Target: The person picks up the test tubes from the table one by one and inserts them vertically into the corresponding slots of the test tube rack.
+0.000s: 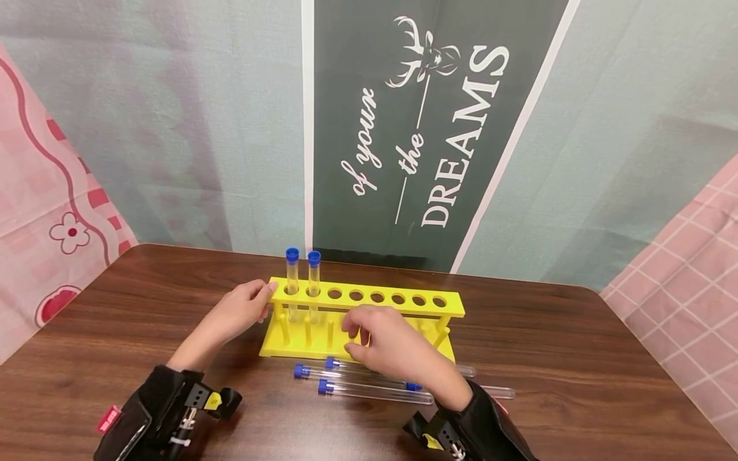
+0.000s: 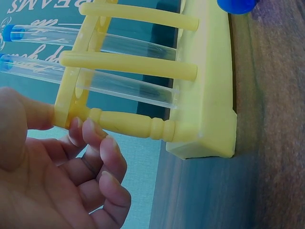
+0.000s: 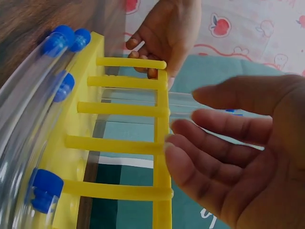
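A yellow test tube rack (image 1: 452,304) stands on the table, with two clear, blue-capped test tubes (image 1: 292,274) upright in the leftmost holes of its top bar. My left hand (image 1: 242,306) grips the left end of that bar; the left wrist view shows thumb and fingertips pinching it beside the turned end post (image 2: 126,122). In front of the rack's middle hovers my right hand (image 1: 389,340), its fingers loosely bent and nothing between them, as the right wrist view also shows. Several loose capped test tubes (image 1: 375,392) lie before the rack, partly hidden beneath the right hand and forearm.
The brown wooden table (image 1: 576,371) extends to both sides. Behind it hangs a grey-green cloth (image 1: 254,128) with a dark lettered panel (image 1: 346,64). Pink patterned cloth (image 1: 52,192) borders the left, and pink checked cloth (image 1: 692,275) the right.
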Available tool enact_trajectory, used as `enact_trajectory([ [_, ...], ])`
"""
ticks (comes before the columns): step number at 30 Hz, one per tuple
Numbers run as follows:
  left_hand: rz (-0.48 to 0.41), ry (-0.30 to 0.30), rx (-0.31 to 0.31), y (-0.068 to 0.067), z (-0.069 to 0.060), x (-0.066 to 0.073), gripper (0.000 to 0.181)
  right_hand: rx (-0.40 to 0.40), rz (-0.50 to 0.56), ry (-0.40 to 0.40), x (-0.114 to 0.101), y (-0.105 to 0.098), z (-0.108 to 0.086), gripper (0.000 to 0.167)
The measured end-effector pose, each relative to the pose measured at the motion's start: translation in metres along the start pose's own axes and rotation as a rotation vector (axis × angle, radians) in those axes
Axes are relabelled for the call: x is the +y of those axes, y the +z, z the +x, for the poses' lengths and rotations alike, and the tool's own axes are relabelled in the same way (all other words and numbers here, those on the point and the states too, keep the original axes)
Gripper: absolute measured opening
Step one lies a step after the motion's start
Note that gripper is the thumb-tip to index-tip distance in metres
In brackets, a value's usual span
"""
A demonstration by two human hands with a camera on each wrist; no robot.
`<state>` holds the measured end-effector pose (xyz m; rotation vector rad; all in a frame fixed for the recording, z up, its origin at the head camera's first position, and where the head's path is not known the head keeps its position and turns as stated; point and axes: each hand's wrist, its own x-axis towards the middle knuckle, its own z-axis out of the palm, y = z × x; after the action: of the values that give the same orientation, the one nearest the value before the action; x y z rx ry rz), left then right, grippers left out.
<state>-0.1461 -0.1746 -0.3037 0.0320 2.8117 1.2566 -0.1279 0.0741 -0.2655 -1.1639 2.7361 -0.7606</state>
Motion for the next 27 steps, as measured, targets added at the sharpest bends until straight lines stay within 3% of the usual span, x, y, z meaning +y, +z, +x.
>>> enact_trajectory([
  [15, -0.007, 0.006, -0.011, 0.000, 0.000, -0.001, 0.037, -0.229, -0.101, -0.040, -0.004, 0.010, -0.004, 0.009],
  [22, -0.007, 0.009, -0.008, 0.001, 0.000, -0.001, 0.036, -0.256, -0.188, -0.095, -0.005, 0.020, -0.005, 0.008],
  [27, -0.004, 0.007, -0.008, 0.000, 0.000, 0.000, 0.035, -0.268, -0.254, -0.085, -0.007, 0.025, -0.006, 0.015],
])
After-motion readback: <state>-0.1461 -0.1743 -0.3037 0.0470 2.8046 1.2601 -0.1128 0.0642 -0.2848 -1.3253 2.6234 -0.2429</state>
